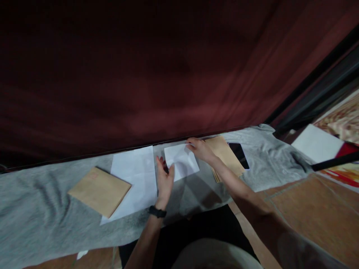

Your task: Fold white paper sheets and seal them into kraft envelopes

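A folded white sheet of paper [181, 163] lies in front of me on the grey cloth. My left hand [165, 178] is at its left edge, fingers and thumb apart, the thumb close to the paper's lower left corner. At the upper right edge of the same paper is my right hand [201, 149], its fingers bent and closed at that edge. Larger white sheets [137, 183] lie left of my left hand, partly covered by a brown envelope [99, 191]. Under my right forearm is a stack of brown envelopes [224, 153].
A dark-screened phone [239, 155] lies right of the envelope stack. Grey cloth [269, 157] covers the narrow surface, wrinkled at both ends. A dark red curtain [157, 93] hangs along the far edge. Tiled floor [311, 205] shows at the right, near a black bar [335, 162].
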Available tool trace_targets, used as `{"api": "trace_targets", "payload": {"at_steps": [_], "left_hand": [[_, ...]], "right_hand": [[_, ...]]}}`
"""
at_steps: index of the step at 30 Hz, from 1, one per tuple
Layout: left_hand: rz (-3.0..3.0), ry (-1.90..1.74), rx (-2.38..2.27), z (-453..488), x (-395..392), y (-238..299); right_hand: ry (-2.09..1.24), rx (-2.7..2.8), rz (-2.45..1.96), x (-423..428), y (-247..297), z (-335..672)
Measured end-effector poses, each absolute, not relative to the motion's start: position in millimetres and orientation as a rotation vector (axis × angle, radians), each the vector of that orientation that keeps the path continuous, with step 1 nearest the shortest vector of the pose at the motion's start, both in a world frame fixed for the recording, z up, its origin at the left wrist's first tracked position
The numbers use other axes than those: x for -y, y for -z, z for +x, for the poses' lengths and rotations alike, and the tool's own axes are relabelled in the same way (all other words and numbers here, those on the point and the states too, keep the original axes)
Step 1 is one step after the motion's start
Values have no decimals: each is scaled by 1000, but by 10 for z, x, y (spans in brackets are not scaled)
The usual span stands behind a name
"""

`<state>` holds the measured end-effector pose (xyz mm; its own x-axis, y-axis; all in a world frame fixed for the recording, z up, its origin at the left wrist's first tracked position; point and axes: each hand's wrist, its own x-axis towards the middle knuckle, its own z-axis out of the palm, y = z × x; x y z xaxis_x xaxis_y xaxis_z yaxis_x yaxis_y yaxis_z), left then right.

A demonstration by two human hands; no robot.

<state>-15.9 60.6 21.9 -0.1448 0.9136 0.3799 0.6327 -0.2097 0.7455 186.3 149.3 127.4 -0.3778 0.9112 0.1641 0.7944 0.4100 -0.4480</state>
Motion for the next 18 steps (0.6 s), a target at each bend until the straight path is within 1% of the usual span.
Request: {"api": "trace_targets", "payload": {"at_steps": [3, 6, 9, 13, 15, 18], "left_hand": [[1632, -1472, -1698, -188, -628, -537], [1681, -1533, -1670, -248, -518, -744], [1898, -1433, -1612, -348, -282, -688], [2135, -1105, -1566, -463, 101, -347], [2227, -969, -1544, -486, 284, -190], [2415, -723, -1430, -490, 504, -63]], "right_hand": [[-322, 2218, -1233, -1236, -1643, 1927], [-258, 2268, -1169, -867, -1708, 1996], [-193, 2369, -1074, -507, -1382, 2057], [-216, 2468, -1020, -102, -739, 2102], [-262, 2509, -1031, 82, -502, 2105], [-370, 2535, -1075, 312, -297, 2098]]}}
